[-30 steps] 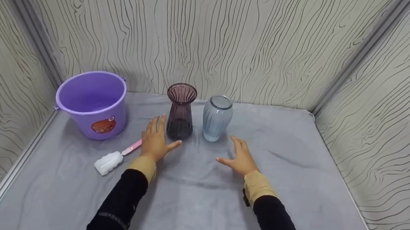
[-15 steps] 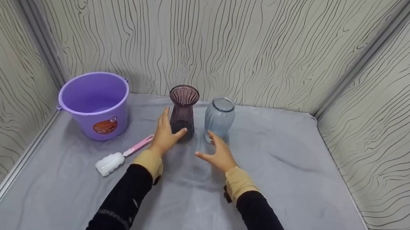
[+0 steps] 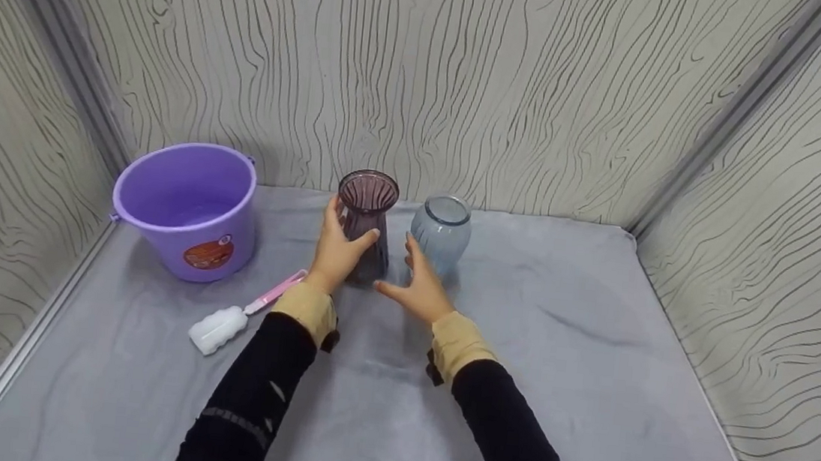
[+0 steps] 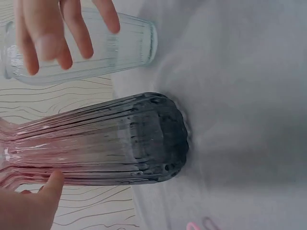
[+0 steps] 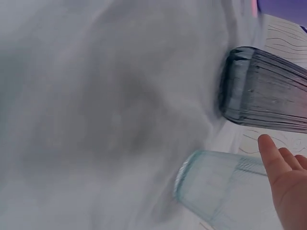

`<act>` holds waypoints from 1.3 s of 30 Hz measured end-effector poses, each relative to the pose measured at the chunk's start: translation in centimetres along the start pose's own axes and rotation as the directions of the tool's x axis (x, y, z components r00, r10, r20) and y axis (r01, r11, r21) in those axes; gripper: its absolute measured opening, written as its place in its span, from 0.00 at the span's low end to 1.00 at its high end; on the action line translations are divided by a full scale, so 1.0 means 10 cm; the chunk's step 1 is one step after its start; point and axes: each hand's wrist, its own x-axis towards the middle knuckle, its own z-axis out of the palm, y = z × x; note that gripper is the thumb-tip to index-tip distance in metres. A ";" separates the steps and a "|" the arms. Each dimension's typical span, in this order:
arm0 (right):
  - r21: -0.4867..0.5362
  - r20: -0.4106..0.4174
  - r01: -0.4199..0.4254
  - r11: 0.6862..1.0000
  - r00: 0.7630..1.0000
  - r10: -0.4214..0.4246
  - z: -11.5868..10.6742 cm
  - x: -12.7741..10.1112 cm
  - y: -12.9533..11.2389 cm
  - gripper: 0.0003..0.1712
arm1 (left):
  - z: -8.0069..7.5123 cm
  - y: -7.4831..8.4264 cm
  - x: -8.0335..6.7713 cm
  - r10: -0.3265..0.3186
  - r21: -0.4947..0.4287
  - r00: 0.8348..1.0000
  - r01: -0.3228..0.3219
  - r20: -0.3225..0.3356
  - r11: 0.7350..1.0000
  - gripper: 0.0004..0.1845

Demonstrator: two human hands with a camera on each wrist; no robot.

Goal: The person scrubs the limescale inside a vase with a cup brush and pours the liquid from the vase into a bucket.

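Gripping purple vase (image 3: 367, 215), left hand (image 3: 337, 253); right hand (image 3: 416, 291) open.

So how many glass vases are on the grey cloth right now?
2. The dark purple ribbed glass vase stands upright mid-back, with the left hand round it. The pale blue ribbed glass vase stands just right of it, behind the right hand. None seem hidden.

Grey cloth-covered table (image 3: 593, 368): two vases by the hands, bucket (image 3: 186, 209) and brush (image 3: 240, 316) further left.
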 end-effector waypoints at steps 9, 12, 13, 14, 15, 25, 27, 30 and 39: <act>-0.039 -0.020 0.030 0.999 0.999 -0.031 0.05 0.20 -0.26 0.57 | 0.00 -0.02 0.09 0.005 -0.044 1.000 -0.005 0.002 0.999 0.49; -0.024 -0.042 0.013 1.000 0.999 -0.014 0.05 0.25 -0.32 0.56 | 0.00 -0.02 0.09 0.005 -0.057 1.000 -0.004 0.009 0.998 0.48; 0.002 -0.048 0.010 1.000 0.999 -0.010 0.05 0.27 -0.33 0.55 | 0.00 -0.01 0.09 0.000 -0.064 1.000 0.000 0.010 0.998 0.47; 0.032 -0.054 0.008 0.999 0.999 -0.006 0.05 0.30 -0.34 0.55 | 0.00 -0.01 0.10 -0.003 -0.071 1.000 0.003 0.009 0.997 0.47; 0.062 -0.056 0.003 0.998 0.998 0.001 0.04 0.32 -0.35 0.55 | 0.00 -0.01 0.09 -0.007 -0.077 1.000 0.007 0.008 0.997 0.47; 0.214 -0.024 0.023 0.977 1.000 -0.018 0.09 0.44 -0.44 0.55 | 0.00 0.00 0.10 -0.010 -0.057 1.000 0.011 0.013 0.998 0.43; 0.236 -0.022 0.025 0.971 1.000 -0.021 0.11 0.44 -0.44 0.55 | -0.01 -0.01 0.11 -0.008 -0.042 1.000 0.009 0.012 0.999 0.43; 0.264 -0.033 0.022 0.964 0.999 -0.014 0.16 0.43 -0.44 0.55 | -0.02 -0.02 0.11 -0.008 0.001 1.000 0.008 0.005 1.000 0.43; 0.280 -0.100 0.046 0.959 0.995 -0.018 0.24 0.41 -0.40 0.52 | -0.01 -0.05 0.07 0.064 0.063 0.997 -0.061 -0.049 0.996 0.42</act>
